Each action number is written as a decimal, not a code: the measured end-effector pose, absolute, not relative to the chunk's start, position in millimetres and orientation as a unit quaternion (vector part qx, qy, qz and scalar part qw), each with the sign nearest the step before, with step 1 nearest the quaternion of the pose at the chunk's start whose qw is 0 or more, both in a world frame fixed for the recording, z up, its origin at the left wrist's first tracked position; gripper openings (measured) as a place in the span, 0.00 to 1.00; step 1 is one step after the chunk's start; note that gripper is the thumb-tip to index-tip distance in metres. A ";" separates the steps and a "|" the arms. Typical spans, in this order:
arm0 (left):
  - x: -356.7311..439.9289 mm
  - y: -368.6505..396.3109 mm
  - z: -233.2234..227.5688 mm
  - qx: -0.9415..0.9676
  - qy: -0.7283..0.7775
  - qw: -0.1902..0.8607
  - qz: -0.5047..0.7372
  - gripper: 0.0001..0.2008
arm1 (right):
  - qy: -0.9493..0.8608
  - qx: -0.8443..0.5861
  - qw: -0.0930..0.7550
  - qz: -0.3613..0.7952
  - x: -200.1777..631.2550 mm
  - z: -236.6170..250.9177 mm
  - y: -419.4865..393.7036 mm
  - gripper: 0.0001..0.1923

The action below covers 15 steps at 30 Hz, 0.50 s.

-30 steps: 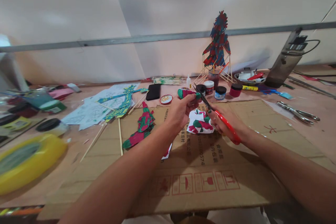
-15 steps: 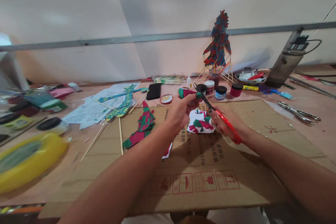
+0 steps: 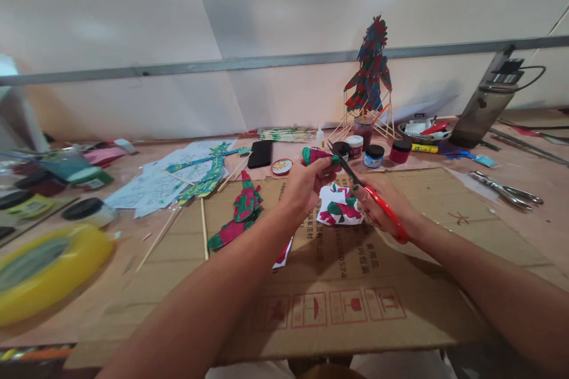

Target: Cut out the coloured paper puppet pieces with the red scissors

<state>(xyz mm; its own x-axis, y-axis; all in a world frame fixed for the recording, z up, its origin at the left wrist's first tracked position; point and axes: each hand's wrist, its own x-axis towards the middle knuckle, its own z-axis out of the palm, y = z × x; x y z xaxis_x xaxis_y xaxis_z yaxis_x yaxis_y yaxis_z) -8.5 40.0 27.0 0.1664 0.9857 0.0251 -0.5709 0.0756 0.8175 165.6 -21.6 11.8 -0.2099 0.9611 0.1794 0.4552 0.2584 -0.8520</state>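
Between the thumb and fingers of my left hand (image 3: 309, 183) is a small painted paper piece (image 3: 315, 154), magenta and green. My right hand (image 3: 386, 204) grips scissors with red handles (image 3: 386, 212); their dark blades reach up to the edge of that piece. Below the hands, a white paper sheet with magenta and green painted shapes (image 3: 340, 213) lies on the cardboard (image 3: 324, 272). Left of my forearm rests a painted paper figure (image 3: 242, 213) in the same colours. A paper scrap (image 3: 283, 254) is partly hidden by my left forearm.
Paint jars (image 3: 374, 156) stand behind the hands, by a red-blue figure on sticks (image 3: 371, 68). A black phone (image 3: 260, 154), a blue-yellow figure (image 3: 213, 169) and a yellow tape roll (image 3: 89, 249) lie leftward. At right are metal pliers (image 3: 502, 189) and a bottle (image 3: 484, 109).
Both hands stay in almost the same place. The painted piece and the scissors have shifted only very slightly.
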 end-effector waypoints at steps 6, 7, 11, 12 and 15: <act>-8.9 42.1 26.4 0.358 0.287 0.675 0.577 0.13 | -0.701 -0.506 0.380 0.330 165.5 8.7 -20.2 0.28; -8.9 42.4 26.4 0.358 0.287 0.676 0.577 0.13 | -0.704 -0.506 0.375 0.329 165.8 8.8 -20.1 0.28; -9.7 42.4 27.1 0.357 0.288 0.676 0.576 0.14 | -0.711 -0.512 0.365 0.315 166.3 10.7 -20.4 0.26; -9.9 42.3 27.2 0.358 0.288 0.676 0.576 0.14 | -0.712 -0.514 0.362 0.311 166.2 11.5 -20.6 0.27; -10.6 42.2 27.2 0.360 0.290 0.674 0.576 0.14 | -0.716 -0.516 0.357 0.305 166.0 13.9 -21.1 0.30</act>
